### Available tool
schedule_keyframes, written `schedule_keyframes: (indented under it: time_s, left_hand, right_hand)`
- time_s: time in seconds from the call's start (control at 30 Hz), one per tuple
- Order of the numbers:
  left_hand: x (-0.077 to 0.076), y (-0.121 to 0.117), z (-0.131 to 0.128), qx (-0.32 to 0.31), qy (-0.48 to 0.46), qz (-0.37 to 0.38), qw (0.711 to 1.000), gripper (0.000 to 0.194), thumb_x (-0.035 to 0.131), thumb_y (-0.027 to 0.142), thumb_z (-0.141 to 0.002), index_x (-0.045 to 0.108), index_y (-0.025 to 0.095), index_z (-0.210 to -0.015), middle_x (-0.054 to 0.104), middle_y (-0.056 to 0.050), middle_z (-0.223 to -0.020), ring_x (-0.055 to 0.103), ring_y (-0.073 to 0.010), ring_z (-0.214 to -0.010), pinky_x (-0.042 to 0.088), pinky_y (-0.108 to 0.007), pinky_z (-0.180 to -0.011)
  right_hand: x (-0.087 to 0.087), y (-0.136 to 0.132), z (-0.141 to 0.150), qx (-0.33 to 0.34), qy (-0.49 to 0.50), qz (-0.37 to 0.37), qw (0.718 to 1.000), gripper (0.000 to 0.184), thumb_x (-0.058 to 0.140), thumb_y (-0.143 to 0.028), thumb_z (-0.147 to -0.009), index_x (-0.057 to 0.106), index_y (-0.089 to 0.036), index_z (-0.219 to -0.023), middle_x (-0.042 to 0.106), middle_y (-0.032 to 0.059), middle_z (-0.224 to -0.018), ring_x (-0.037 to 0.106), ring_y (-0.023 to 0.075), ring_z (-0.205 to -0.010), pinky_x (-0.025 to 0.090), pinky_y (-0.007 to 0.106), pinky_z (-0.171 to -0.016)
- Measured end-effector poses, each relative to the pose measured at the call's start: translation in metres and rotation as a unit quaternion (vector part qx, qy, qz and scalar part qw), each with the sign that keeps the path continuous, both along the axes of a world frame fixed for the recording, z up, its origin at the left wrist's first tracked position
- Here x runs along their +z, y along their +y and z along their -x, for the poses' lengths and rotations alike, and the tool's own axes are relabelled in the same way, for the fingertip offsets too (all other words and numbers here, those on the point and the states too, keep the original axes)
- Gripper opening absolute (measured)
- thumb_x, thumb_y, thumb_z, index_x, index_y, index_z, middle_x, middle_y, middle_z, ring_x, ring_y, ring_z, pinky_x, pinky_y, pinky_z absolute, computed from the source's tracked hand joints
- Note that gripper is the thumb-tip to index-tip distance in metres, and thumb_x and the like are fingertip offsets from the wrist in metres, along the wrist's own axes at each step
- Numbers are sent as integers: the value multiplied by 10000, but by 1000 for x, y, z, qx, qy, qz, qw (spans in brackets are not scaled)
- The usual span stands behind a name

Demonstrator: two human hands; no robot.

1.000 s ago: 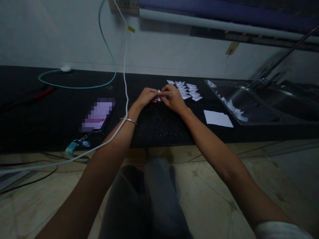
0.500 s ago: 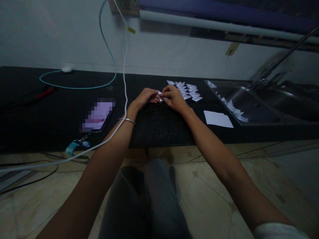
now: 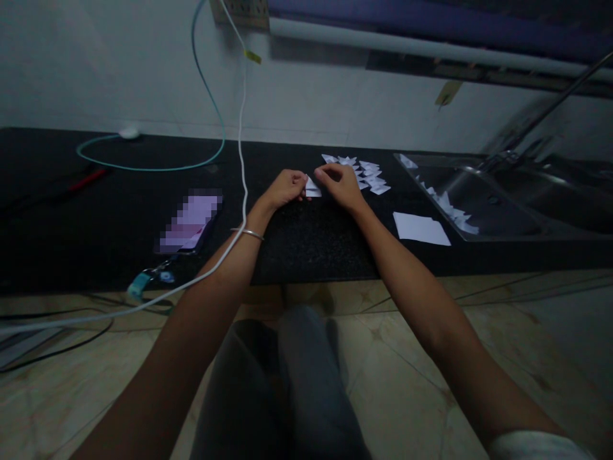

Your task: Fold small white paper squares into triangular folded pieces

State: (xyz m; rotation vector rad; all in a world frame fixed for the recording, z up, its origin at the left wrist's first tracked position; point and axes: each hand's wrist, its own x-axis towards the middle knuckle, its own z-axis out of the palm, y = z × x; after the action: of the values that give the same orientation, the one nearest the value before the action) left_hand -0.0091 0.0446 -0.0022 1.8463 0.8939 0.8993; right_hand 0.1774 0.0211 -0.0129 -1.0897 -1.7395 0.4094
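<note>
My left hand (image 3: pixel 284 188) and my right hand (image 3: pixel 339 184) meet over a black counter (image 3: pixel 306 243), both pinching a small white folded paper piece (image 3: pixel 312 187) between their fingertips. A thin bangle sits on my left wrist. Just beyond my right hand lies a cluster of several small folded white paper pieces (image 3: pixel 366 172). A flat white paper sheet (image 3: pixel 420 229) lies to the right of my right forearm.
A steel sink (image 3: pixel 502 198) at the right holds more white paper bits. A phone (image 3: pixel 189 220) with a lanyard lies left of my arms. A white cable (image 3: pixel 242 160) and a teal cable (image 3: pixel 158 167) hang from the wall. Tiled floor and my knees are below.
My hands have drawn slightly apart and the paper piece between them now shows more, unfolded a little wider.
</note>
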Motion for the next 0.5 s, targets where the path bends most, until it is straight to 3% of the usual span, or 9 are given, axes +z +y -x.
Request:
schedule_keyframes:
  time_s: [0.3, 0.5]
  left_hand:
    - [-6, 3, 0, 22, 36, -80, 996, 237, 543, 182, -945, 620, 154, -722, 558, -11, -594, 478, -120, -566, 347, -223, -558]
    - [-12, 8, 0, 11, 44, -108, 993, 249, 520, 242, -968, 607, 165, -748, 567, -10, -617, 482, -113, -560, 325, -217, -542]
  right_hand:
    - [-15, 11, -9, 50, 3, 114, 992, 460, 760, -632, -778, 726, -174, -757, 666, 36, -691, 547, 156, -652, 410, 302, -621]
    - [-16, 12, -7, 54, 4, 98, 994, 534, 752, -712, -728, 720, -179, -752, 665, 27, -691, 527, 147, -648, 394, 292, -606]
